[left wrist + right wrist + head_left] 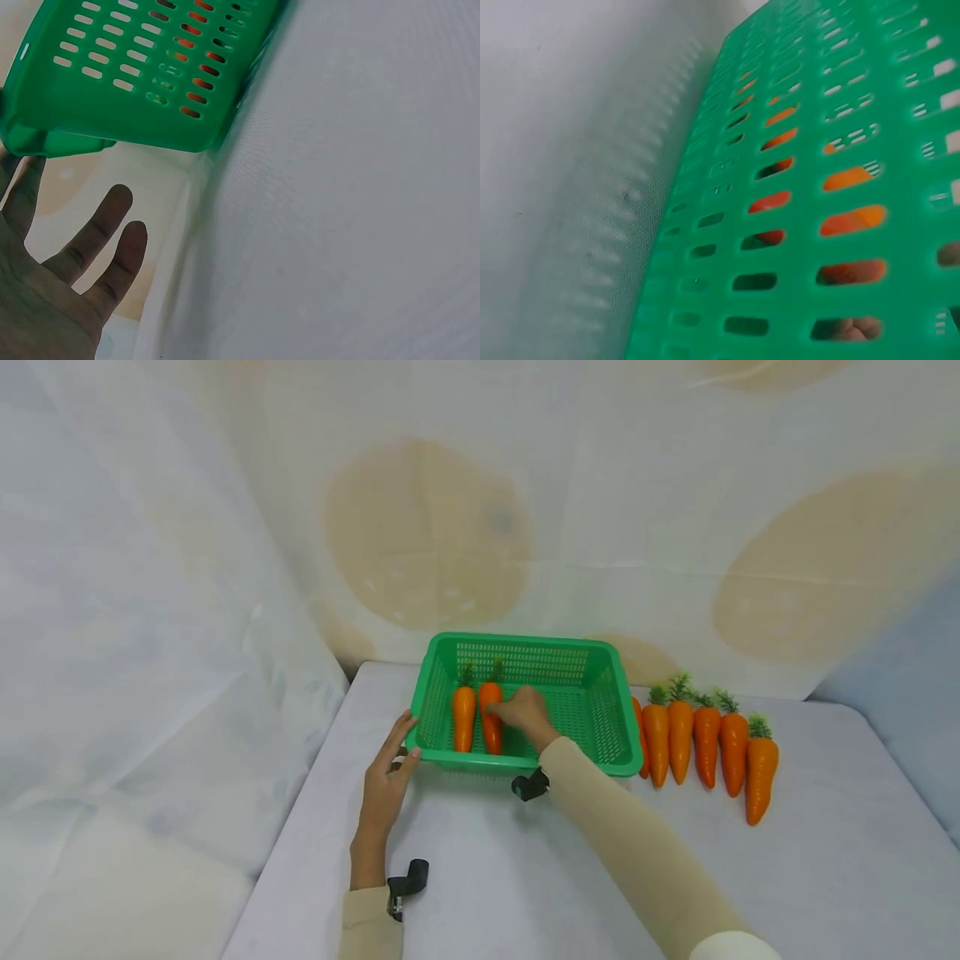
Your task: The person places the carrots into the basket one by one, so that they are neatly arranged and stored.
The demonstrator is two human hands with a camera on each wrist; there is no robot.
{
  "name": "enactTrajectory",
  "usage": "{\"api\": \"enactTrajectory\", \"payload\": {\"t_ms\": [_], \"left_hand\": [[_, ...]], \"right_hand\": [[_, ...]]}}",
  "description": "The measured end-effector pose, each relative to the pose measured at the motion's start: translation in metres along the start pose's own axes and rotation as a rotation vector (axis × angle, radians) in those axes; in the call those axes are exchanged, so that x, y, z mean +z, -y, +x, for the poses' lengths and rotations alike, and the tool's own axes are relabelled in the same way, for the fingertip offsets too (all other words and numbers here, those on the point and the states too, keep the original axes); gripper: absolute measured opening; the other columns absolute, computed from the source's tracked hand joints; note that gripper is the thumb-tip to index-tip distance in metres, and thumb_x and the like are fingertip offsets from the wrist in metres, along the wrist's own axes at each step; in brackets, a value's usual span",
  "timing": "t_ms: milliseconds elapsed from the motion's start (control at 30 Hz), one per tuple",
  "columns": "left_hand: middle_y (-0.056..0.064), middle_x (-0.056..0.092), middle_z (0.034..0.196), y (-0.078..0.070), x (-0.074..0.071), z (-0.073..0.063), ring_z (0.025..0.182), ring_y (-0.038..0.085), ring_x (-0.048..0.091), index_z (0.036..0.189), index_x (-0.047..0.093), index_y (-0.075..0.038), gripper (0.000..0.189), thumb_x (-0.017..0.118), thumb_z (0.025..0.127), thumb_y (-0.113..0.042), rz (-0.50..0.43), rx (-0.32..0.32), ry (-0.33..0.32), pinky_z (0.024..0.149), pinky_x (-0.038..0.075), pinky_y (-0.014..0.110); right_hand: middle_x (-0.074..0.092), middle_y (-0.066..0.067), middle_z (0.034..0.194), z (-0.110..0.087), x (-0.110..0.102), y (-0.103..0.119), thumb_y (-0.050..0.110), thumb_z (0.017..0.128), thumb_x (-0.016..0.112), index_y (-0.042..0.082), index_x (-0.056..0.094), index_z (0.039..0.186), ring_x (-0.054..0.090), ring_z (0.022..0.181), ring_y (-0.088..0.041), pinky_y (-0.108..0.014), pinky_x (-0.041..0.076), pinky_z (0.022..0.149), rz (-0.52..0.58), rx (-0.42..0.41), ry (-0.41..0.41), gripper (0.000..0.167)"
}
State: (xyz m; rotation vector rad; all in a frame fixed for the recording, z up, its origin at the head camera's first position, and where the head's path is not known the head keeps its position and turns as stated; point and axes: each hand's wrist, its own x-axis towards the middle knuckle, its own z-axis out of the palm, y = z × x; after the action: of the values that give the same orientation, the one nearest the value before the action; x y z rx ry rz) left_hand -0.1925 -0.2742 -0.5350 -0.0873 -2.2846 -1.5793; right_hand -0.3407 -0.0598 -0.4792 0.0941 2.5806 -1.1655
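Note:
A green plastic basket (517,762) stands on the table with two orange carrots lying in its left part. My right hand (527,712) reaches over the front rim and holds the right-hand carrot (491,735) by its upper body. Left of it lies the other carrot (464,718), leafy top toward the back wall. In the right wrist view the basket's slotted wall (795,217) hides most of that hand. My left hand (386,781) touches the basket's front left corner, its fingers loosely spread. Two of its fingers (112,210) stay off the basket in the left wrist view.
Several carrots (706,743) lie in a row on the table right of the basket, the leftmost close by its wall. The white-covered table (480,877) meets a spotted cloth backdrop (600,527) behind the basket.

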Motion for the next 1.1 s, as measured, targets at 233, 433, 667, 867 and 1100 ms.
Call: {"api": "enactTrajectory", "payload": {"t_ms": [233, 433, 667, 867, 1100], "left_hand": [[-0.016, 0.033, 0.158, 0.007, -0.001, -0.001, 0.108, 0.018, 0.054, 0.151, 0.046, -0.032, 0.047, 0.054, 0.105, -0.031, 0.004, 0.002, 0.005, 0.085, 0.047, 0.041], [-0.017, 0.033, 0.159, 0.007, -0.002, 0.000, 0.107, 0.018, 0.055, 0.152, 0.045, -0.033, 0.048, 0.054, 0.105, -0.032, 0.009, 0.007, 0.002, 0.085, 0.047, 0.040], [-0.017, 0.033, 0.159, 0.010, 0.000, 0.002, 0.106, 0.017, 0.055, 0.151, 0.045, -0.034, 0.048, 0.055, 0.105, -0.028, 0.007, 0.016, 0.000, 0.085, 0.048, 0.040], [-0.016, 0.033, 0.159, 0.011, 0.002, 0.004, 0.107, 0.019, 0.054, 0.151, 0.045, -0.033, 0.048, 0.055, 0.105, -0.023, 0.000, 0.014, -0.007, 0.084, 0.047, 0.039], [-0.007, 0.033, 0.160, -0.007, -0.003, -0.001, 0.109, 0.024, 0.054, 0.152, 0.046, -0.021, 0.048, 0.055, 0.104, -0.018, -0.023, 0.004, 0.007, 0.086, 0.047, 0.043]], "right_hand": [[0.052, -0.003, 0.061, 0.003, 0.007, 0.003, 0.029, 0.088, 0.077, 0.010, 0.049, 0.063, 0.048, 0.058, -0.016, -0.026, 0.040, 0.051, -0.017, 0.044, 0.019, 0.042], [0.054, -0.004, 0.062, 0.001, 0.014, 0.010, 0.027, 0.086, 0.078, 0.009, 0.052, 0.065, 0.049, 0.057, -0.016, -0.026, 0.040, 0.050, -0.042, 0.032, 0.044, 0.038], [0.050, -0.003, 0.055, 0.003, 0.019, 0.014, 0.026, 0.088, 0.076, 0.010, 0.048, 0.059, 0.045, 0.051, -0.015, -0.025, 0.037, 0.047, -0.048, 0.022, 0.073, 0.043], [0.049, -0.003, 0.054, 0.004, 0.016, 0.013, 0.029, 0.091, 0.073, 0.009, 0.051, 0.058, 0.045, 0.051, -0.016, -0.025, 0.035, 0.046, -0.075, -0.004, 0.086, 0.044], [0.041, 0.000, 0.053, -0.001, 0.008, 0.008, 0.029, 0.093, 0.070, 0.013, 0.043, 0.056, 0.040, 0.050, -0.014, -0.025, 0.033, 0.046, -0.103, -0.043, 0.081, 0.049]]}}
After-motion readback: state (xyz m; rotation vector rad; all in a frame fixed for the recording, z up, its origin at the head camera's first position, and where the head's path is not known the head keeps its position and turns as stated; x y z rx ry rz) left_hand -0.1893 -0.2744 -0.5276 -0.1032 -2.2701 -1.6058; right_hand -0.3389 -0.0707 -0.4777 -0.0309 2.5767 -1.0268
